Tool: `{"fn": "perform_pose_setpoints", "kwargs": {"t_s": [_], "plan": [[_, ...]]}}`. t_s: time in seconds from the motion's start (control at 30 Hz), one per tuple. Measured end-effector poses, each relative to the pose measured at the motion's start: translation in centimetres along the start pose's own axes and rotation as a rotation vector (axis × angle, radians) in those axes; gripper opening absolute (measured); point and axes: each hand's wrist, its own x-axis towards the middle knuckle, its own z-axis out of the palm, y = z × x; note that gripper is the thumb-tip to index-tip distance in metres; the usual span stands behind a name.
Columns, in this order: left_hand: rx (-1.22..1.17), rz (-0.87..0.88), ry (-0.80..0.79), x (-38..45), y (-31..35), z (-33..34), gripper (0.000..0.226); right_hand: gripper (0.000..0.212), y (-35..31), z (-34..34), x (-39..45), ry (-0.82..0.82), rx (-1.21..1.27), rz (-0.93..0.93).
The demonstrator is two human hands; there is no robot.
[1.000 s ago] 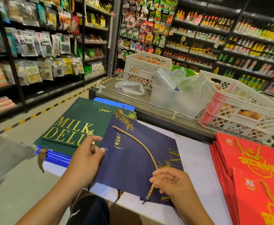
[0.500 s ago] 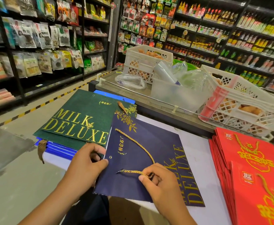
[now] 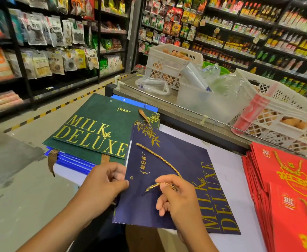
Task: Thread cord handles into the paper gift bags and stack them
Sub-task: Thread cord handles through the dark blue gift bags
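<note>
Gold cord's (image 3: 160, 158) free end now nearer, seemingly, navy bag's (image 3: 181, 179) punched hole.

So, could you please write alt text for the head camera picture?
A person's right hand pinches a gold cord near a punched hole in a flat navy gift bag, while the left hand holds the bag's edge. A green bag stack lies left, red bags right, in a shop aisle.

White table (image 3: 227, 166) w/ navy bag (image 3: 181, 160), red bag stack (image 3: 283, 179), blue/green bag pile (image 3: 87, 153).

Matt navy paper bag (image 3: 176, 179) with twisted gold cord (image 3: 160, 157).
</note>
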Motion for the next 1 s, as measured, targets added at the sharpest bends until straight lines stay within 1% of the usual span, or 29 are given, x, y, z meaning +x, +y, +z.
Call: {"fn": "perform_pose_setpoints", "kwargs": {"t_s": [0.1,0.2,0.27,0.4,0.53,0.7,1.0], "plan": [[-0.016,-0.021,-0.042,-0.2,-0.3,0.2,0.021,0.024,-0.4,0.7,0.0,-0.031,0.008,0.002],[-0.036,-0.03,-0.1,-0.3,-0.6,0.5,0.023,0.025,-0.4,1.3,0.0,-0.018,0.091,-0.018],[-0.056,-0.034,-0.117,-0.5,-0.6,0.6,0.022,0.017,-0.6,1.4,-0.2,-0.014,0.114,-0.049],[-0.102,-0.035,-0.118,-0.7,-0.4,0.9,0.018,0.01,-0.8,1.4,-0.5,0.019,0.042,-0.128],[-0.098,-0.037,-0.119,-0.7,-0.3,0.9,0.029,0.012,-1.0,1.4,-0.7,0.021,0.019,-0.168],[-0.083,-0.029,-0.109,-0.7,-0.3,0.9,0.012,0.015,-0.6,1.4,-0.6,0.037,0.028,-0.188],[-0.073,-0.026,-0.105,-1.0,0.1,1.0,0.013,0.012,-0.3,1.4,-0.6,0.031,0.025,-0.188]]}}
